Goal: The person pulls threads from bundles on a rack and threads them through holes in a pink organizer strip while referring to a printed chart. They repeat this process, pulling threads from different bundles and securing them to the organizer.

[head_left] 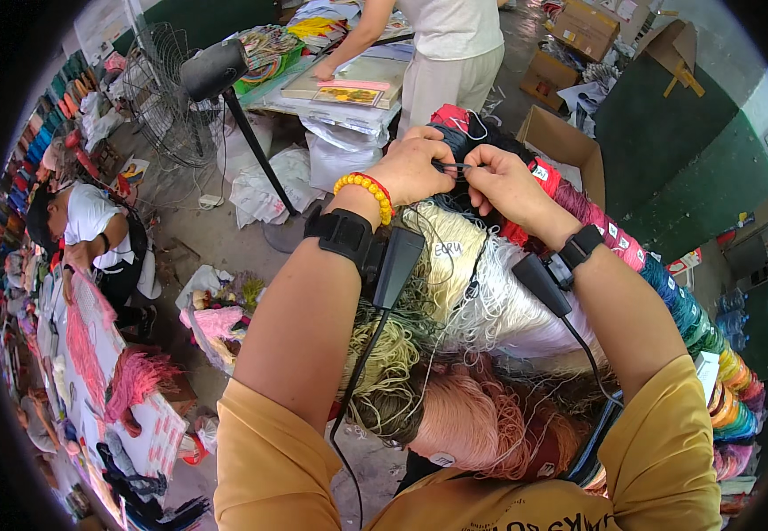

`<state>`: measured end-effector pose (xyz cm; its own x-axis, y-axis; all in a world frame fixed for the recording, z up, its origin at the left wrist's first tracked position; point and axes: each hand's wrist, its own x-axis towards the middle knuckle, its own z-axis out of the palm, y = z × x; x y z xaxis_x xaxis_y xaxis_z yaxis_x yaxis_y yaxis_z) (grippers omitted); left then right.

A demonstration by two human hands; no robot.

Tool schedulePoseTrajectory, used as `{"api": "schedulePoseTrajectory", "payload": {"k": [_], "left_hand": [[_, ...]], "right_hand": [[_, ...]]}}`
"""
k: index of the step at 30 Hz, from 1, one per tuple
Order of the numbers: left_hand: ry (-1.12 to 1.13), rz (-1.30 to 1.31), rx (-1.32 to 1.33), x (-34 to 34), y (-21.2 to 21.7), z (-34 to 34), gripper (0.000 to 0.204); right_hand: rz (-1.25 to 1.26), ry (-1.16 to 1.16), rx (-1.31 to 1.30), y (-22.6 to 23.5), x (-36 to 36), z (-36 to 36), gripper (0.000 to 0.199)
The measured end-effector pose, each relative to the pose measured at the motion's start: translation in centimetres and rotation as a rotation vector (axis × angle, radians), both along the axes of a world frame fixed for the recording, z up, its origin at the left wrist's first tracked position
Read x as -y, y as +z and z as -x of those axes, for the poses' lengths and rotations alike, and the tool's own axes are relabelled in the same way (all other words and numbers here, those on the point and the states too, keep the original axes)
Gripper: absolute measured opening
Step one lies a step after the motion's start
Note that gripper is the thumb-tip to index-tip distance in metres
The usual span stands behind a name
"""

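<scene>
My left hand [412, 166], a yellow beaded bracelet on its wrist, is closed with its fingertips pinching a dark strand of thread [458, 165]. From the other side, my right hand [505, 184] pinches the same strand between thumb and fingers. Both hands are close together above a rack of thread hanks. Just beyond them lies a dark grey hank [462, 137] beside a red one. Below the hands hang a cream hank [444, 257], a white hank [510, 301] with loose strands, and a peach hank [456, 423]. Where the strand's ends run is hidden by my fingers.
Colourful hanks [680, 305] continue down the right. A co-worker [455, 53] stands at a table piled with sheets and bags [349, 150]. A black stand [260, 133] and a wire fan [167, 97] are at left. Another person [92, 230] bends over pink yarn [141, 380]. Open cardboard boxes [570, 146] lie beyond.
</scene>
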<state>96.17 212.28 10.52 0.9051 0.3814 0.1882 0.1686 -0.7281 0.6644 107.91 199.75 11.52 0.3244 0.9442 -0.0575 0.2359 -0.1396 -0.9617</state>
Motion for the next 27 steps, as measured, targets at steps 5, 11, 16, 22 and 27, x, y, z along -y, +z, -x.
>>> {"api": "schedulePoseTrajectory", "payload": {"k": [5,11,16,22,27], "left_hand": [[0.009,-0.032,-0.006,-0.2,-0.5,0.0,0.024],[0.002,-0.021,-0.026,0.0,-0.2,-0.1,0.027],[0.009,0.040,-0.036,-0.4,-0.5,-0.4,0.029],[-0.006,-0.021,0.044,-0.6,-1.0,-0.4,0.037],[0.237,-0.134,0.060,0.1,-1.6,-0.6,0.048]], "right_hand": [[0.000,-0.018,0.001,-0.4,-0.1,-0.1,0.006],[-0.149,-0.115,0.083,0.0,-0.1,-0.4,0.008],[-0.059,-0.074,-0.110,0.2,0.1,-0.8,0.008],[0.129,0.026,0.145,2.1,0.8,-0.2,0.007],[0.056,0.078,-0.043,2.0,0.7,-0.2,0.008]]}}
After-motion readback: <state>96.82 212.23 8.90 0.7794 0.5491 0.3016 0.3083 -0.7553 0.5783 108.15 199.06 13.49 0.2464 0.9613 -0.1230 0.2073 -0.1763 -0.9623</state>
